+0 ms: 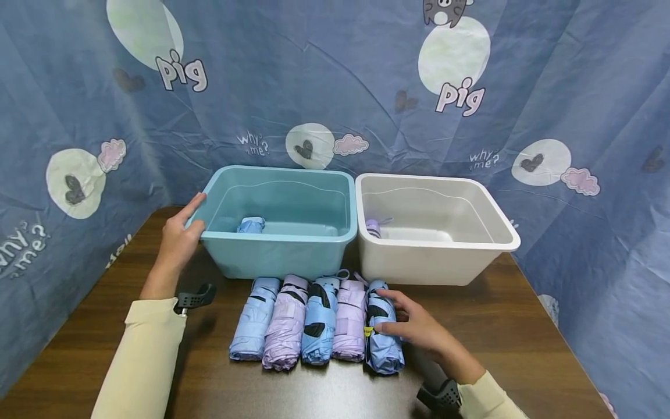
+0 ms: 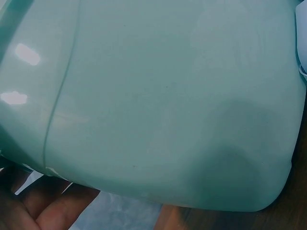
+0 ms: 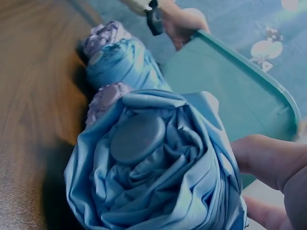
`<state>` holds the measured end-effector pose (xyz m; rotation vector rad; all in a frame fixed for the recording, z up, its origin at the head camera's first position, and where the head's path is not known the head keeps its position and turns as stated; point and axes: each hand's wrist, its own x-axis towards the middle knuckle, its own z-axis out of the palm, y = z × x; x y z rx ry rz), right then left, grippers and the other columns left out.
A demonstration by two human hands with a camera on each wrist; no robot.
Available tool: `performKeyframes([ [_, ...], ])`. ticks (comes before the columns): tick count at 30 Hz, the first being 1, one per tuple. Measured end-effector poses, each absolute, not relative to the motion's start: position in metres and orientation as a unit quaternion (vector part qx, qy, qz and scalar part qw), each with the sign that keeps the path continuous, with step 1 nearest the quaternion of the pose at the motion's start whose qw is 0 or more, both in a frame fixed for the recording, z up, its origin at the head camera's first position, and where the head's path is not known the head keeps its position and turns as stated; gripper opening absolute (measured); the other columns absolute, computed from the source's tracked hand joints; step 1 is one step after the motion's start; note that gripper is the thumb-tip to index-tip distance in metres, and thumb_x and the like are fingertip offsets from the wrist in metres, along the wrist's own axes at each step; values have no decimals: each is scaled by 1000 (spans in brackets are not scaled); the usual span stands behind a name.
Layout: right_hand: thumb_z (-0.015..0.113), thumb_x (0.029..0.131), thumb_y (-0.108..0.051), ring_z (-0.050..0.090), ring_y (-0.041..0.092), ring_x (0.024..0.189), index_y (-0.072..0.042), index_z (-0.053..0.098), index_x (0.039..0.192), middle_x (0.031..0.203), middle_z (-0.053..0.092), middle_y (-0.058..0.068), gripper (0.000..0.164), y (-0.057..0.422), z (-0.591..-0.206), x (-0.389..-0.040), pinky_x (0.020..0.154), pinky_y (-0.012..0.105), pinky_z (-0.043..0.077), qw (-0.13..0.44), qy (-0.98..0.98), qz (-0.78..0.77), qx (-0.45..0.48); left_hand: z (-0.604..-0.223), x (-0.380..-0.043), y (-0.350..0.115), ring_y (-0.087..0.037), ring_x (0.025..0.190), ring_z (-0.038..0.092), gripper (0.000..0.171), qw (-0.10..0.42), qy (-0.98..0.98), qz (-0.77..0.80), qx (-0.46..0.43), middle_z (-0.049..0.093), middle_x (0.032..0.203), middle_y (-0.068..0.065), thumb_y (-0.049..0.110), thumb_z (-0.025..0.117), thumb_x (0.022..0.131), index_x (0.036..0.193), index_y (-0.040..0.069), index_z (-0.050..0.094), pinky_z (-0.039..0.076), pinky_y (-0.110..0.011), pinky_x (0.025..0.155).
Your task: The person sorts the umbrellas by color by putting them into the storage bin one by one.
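Observation:
A row of folded umbrellas, blue and lilac by turns, lies before two bins. My right hand holds the rightmost blue umbrella, thumb and fingers spread along it; its gathered round end fills the right wrist view. Left of it lie a lilac umbrella, a blue one with black patches, another lilac one and a light blue one. My left hand grips the left rim of the teal bin. Its fingers show below the bin's edge in the left wrist view.
Beside the teal bin stands a white bin, its rim close to the teal one. A blue umbrella is inside the teal bin, a purple one inside the white. A patterned blue cloth hangs behind the wooden table.

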<state>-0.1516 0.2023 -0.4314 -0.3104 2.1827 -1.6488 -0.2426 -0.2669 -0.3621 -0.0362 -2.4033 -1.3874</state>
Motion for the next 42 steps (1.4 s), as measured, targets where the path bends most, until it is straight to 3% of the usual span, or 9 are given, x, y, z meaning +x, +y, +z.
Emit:
performKeyframes([
  [11, 73, 84, -21, 43, 38, 119, -20, 45, 144, 136, 43, 22, 67, 209, -431, -152, 84, 47, 47, 218, 758, -612, -59, -363, -242, -266, -19, 141, 25, 60, 183, -849, -495, -16, 31, 155, 4, 8, 38, 90, 149, 20, 39, 24, -48, 108],
  [30, 72, 84, -16, 54, 34, 109, -22, 42, 146, 139, 35, 26, 69, 213, -412, -144, 81, 45, 50, 219, 727, -647, -78, -361, -241, -265, -18, 140, 27, 60, 185, -853, -488, -9, 32, 154, 3, 9, 38, 90, 149, 21, 40, 26, -45, 107],
  [42, 71, 85, -13, 51, 35, 116, -25, 39, 147, 141, 36, 23, 71, 211, -390, -139, 85, 46, 49, 206, 714, -661, -105, -362, -242, -265, -17, 139, 27, 60, 189, -855, -484, -4, 33, 154, 4, 9, 39, 89, 148, 20, 40, 26, -45, 106],
])
